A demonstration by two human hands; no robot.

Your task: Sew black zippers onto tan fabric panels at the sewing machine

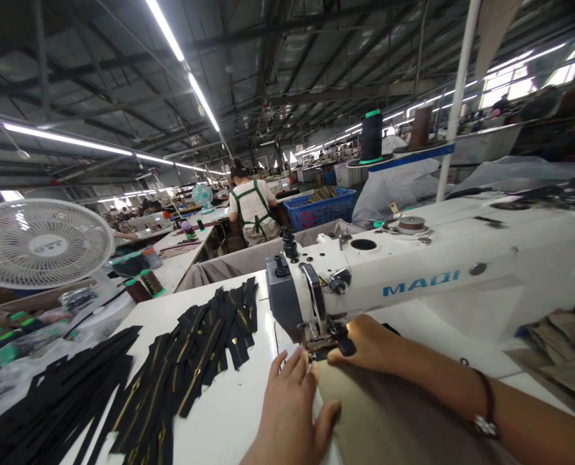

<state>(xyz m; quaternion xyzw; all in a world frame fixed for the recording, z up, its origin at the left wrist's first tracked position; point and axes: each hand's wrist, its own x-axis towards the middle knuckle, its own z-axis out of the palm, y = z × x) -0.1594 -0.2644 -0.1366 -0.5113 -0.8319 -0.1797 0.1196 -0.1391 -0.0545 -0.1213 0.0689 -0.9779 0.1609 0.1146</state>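
A piece of khaki-brown fabric (364, 413) lies under the presser foot (319, 345) of a white sewing machine (427, 258). My left hand (294, 407) rests flat at the fabric's left edge, thumb apart, its fingertips close to the foot. Just right of the needle area, my right hand (372, 345) is bent with its fingertips gripping the fabric's far edge; a black tab (346, 345) partly covers them. A dark band with a pale ornament circles the right wrist. Left of my hands, black zippers with gold teeth (197, 374) lie in an overlapping pile.
Long black strips (59, 400) lie at the table's left. Beyond stand a white fan (45, 245) and thread spools (149, 284). Cut brown pieces (565, 342) are stacked at right. A blue basket (321, 210) and a co-worker (253, 206), seen from behind, are farther back.
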